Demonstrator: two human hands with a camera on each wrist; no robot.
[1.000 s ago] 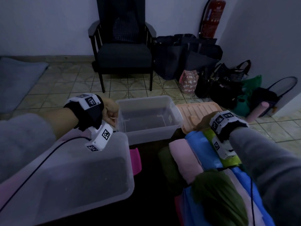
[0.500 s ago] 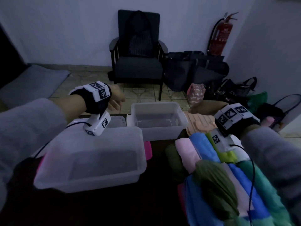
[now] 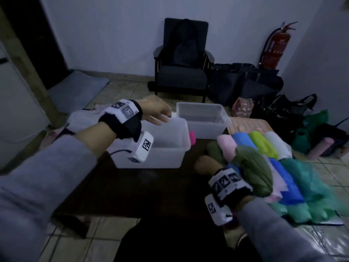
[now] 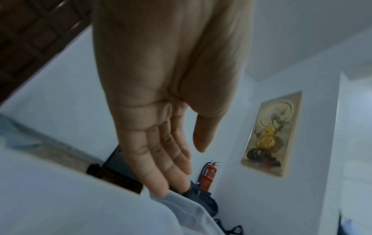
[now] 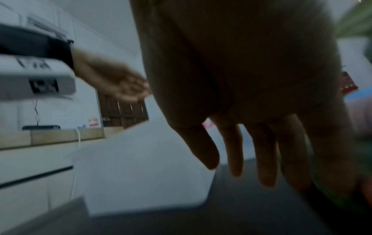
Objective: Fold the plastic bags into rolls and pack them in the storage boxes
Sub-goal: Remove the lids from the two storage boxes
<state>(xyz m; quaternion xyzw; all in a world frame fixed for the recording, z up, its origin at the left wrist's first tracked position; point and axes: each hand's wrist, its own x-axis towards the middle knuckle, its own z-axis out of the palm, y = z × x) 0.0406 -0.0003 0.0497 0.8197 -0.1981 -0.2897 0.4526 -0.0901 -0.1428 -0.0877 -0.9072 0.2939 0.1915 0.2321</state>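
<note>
Two clear storage boxes stand on a dark low table [image 3: 132, 188]: the near box [image 3: 166, 154] and the far box [image 3: 203, 121], both showing nothing inside. My left hand [image 3: 157, 113] hovers open over the near box's far rim; in the left wrist view its fingers [image 4: 161, 159] are straight and hold nothing. To the right lie rolled bags: pink [image 3: 225, 146], blue [image 3: 243, 140], green [image 3: 262, 145], white [image 3: 277, 146] and olive [image 3: 254, 173]. My right hand [image 3: 204, 165] hangs open just left of them, its fingers [image 5: 263, 151] spread above the table.
Loose teal and blue bags [image 3: 311, 191] spread at the right. An orange lid [image 3: 247, 126] lies behind the rolls, and a pink item [image 3: 192, 138] sits between the boxes. A dark armchair [image 3: 182, 72], black bags [image 3: 243, 84] and a fire extinguisher [image 3: 275, 48] stand by the wall.
My left hand lifted from the far box's corner and now hovers open over the near box. My right hand drew back from the orange lid to the near left side of the rolls.
</note>
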